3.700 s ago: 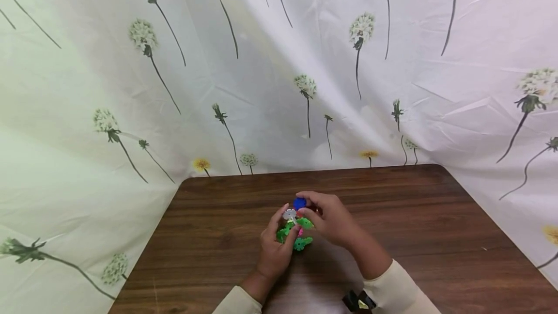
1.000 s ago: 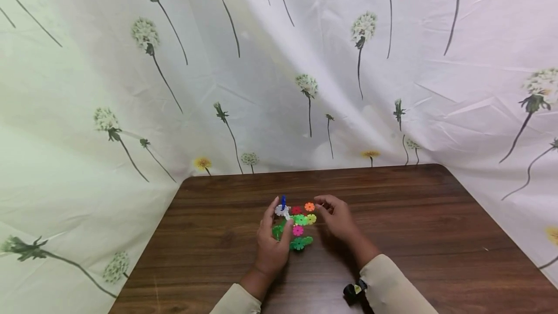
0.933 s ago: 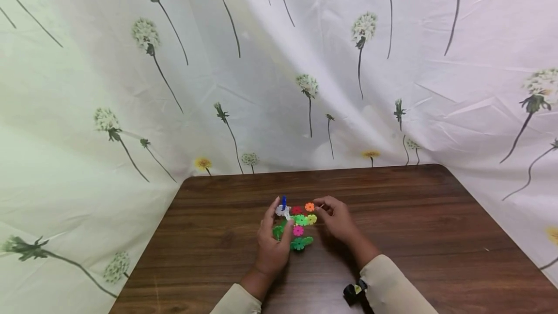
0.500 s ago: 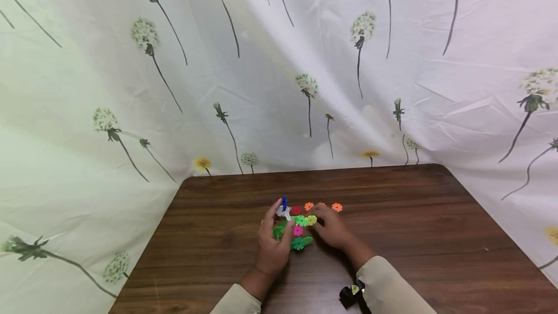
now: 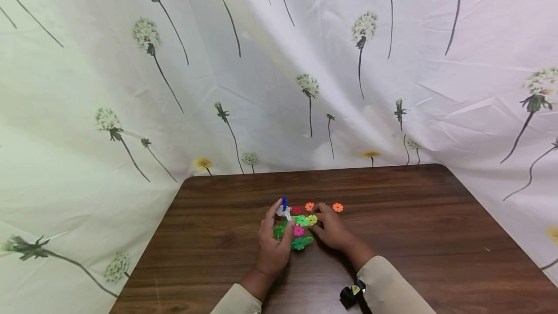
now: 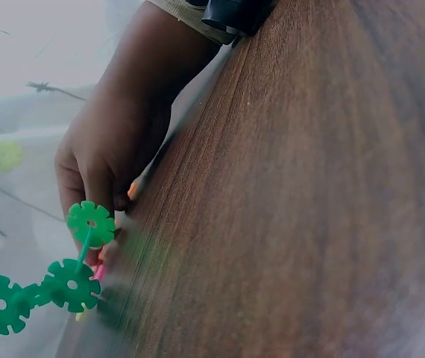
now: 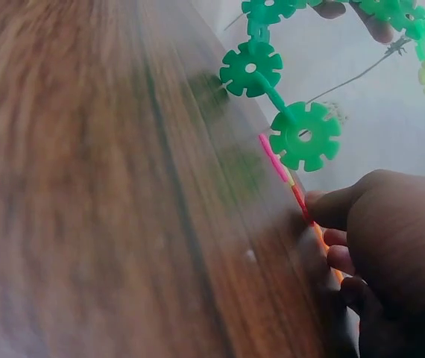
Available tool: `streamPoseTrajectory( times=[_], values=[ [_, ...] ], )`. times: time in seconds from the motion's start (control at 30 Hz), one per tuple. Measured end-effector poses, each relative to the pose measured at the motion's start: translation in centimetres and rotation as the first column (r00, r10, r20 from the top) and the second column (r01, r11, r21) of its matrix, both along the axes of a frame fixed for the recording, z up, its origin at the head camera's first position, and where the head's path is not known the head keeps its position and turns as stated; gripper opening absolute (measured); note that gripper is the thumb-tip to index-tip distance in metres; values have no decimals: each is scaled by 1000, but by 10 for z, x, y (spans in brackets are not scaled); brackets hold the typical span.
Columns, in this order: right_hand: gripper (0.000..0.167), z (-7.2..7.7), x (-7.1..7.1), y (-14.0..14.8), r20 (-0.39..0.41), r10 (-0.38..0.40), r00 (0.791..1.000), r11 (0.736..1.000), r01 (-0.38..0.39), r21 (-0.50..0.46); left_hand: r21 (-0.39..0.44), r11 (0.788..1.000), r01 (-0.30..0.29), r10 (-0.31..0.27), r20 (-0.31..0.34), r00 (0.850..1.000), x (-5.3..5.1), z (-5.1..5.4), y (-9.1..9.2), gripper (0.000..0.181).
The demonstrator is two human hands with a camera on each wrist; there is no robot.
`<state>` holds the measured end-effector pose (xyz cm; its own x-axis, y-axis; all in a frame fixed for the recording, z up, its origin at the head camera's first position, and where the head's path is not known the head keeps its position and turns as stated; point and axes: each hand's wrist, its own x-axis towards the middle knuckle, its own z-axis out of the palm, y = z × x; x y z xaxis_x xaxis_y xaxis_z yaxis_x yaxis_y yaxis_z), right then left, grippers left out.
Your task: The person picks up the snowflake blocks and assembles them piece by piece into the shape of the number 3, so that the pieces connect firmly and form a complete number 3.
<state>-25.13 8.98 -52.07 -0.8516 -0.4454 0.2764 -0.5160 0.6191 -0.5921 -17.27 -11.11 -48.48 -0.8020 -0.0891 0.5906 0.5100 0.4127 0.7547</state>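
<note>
My left hand [image 5: 272, 246] holds up a linked chain of slotted, flower-shaped plastic discs. Its green discs [image 5: 302, 220] run to a yellow disc [image 5: 312, 220] at the right, with a white disc [image 5: 283, 211] and an upright blue disc [image 5: 285, 202] by my index finger. My right hand [image 5: 334, 231] is lowered to the table, thumb and index apart, over loose flat discs; what its fingertips touch is partly hidden. Around it lie a red disc [image 5: 297, 211], a pink disc [image 5: 298, 230], an orange disc [image 5: 310, 206] and another orange disc [image 5: 337, 207].
The brown wooden table [image 5: 414, 227] extends to both sides and behind the hands. A dandelion-print cloth [image 5: 279, 110] hangs along its back and sides. A black wrist camera [image 5: 350, 296] sits at the right sleeve.
My right hand has come down and slightly left onto the loose discs, uncovering the rightmost orange one. Earlier it held the blue disc, which now stands on the white one. My left hand barely moved.
</note>
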Motion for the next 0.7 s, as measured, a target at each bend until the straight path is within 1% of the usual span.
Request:
streamPoseTrajectory(
  times=[0.07,0.13,0.17,0.3,0.4,0.43,0.5,0.57,0.63,0.7],
  values=[
    [7,0,1,0,-21,-14,1000,1000,14,4,1,1000,-1,1,0,1000,0,0,0,56],
    [2,0,1,0,-40,-32,999,999,31,-8,3,1000,0,0,-2,1000,0,-1,0,56],
    [2,0,1,0,-48,-40,998,999,40,-21,3,1000,-1,1,-2,1000,1,-1,-1,56],
    [27,0,1,-1,-60,-80,995,995,76,-64,4,1000,-1,1,-10,1000,1,-2,-1,57],
    [38,1,0,-2,-49,-104,993,993,101,-62,-1,1000,1,-1,-13,1000,1,-2,-1,57],
    [36,1,0,-2,-42,-114,993,992,111,-67,-2,1000,0,0,-14,1000,1,-1,-1,56],
    [31,3,0,-1,5,-132,991,988,132,-76,3,1000,0,0,-6,1000,2,-1,-1,55],
    [23,5,-1,-1,77,-145,986,984,152,-96,12,1000,-4,4,3,1000,2,0,-1,53],
    [19,7,-1,0,161,-151,975,978,171,-119,16,1000,-15,14,11,1000,2,1,-1,50],
    [17,10,-1,2,219,-145,965,977,175,-123,18,1000,-24,24,12,1000,2,2,0,48]
  ],
)
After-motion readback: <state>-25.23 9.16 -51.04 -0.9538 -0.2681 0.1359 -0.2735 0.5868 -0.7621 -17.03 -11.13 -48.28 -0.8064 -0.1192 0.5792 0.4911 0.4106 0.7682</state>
